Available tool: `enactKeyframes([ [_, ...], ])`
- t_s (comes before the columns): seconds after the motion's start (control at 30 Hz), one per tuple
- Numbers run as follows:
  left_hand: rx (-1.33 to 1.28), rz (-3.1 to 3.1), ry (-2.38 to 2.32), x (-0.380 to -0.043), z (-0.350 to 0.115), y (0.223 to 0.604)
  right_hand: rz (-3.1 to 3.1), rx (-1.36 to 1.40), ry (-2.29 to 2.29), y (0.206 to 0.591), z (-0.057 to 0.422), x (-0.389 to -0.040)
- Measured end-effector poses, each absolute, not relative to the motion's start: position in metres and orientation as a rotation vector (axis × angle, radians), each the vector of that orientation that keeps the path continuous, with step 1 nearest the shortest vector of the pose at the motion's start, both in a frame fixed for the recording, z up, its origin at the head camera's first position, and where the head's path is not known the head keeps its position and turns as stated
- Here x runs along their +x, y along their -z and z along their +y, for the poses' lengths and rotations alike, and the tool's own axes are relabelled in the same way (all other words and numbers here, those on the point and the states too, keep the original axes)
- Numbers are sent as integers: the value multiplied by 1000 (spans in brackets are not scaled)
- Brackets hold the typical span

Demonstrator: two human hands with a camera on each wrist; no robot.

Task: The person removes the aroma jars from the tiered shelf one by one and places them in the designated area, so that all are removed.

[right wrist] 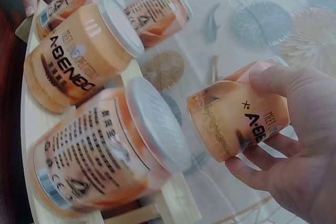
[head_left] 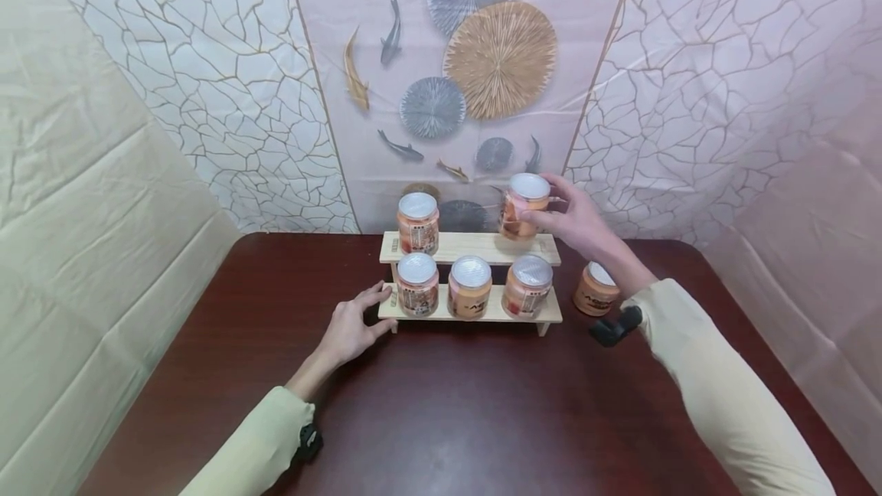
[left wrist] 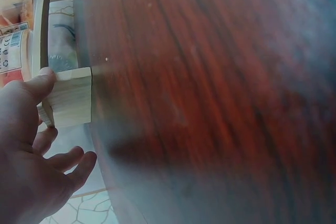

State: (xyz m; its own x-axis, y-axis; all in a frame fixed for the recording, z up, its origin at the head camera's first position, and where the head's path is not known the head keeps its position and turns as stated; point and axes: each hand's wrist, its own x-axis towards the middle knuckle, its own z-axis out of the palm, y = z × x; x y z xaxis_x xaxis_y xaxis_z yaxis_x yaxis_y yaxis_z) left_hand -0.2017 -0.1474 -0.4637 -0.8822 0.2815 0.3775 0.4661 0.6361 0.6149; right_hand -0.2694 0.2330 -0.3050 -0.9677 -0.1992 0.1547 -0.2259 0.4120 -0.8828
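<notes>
My right hand grips an orange jar with a pale lid, held over the right end of the upper shelf of a two-step wooden rack. My left hand pinches the left end of the lower shelf, thumb at the front edge, as the left wrist view shows too. On that lower shelf stand three similar jars: left, middle and right. Another jar stands on the upper shelf's left end.
One more jar stands on the dark wooden table to the right of the rack, below my right wrist. Patterned cloth hangs just behind the table, and beige cloth walls rise on both sides.
</notes>
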Motion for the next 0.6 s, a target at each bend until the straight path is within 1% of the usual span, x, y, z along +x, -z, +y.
enactKeyframes([
  [0.37,-608,-2617,1083,-201,-147,461,-2616,361,-1610,291,258,-260],
  [0.6,-615,-2621,1077,-201,-147,460,-2620,301,-1524,289,276,-255],
])
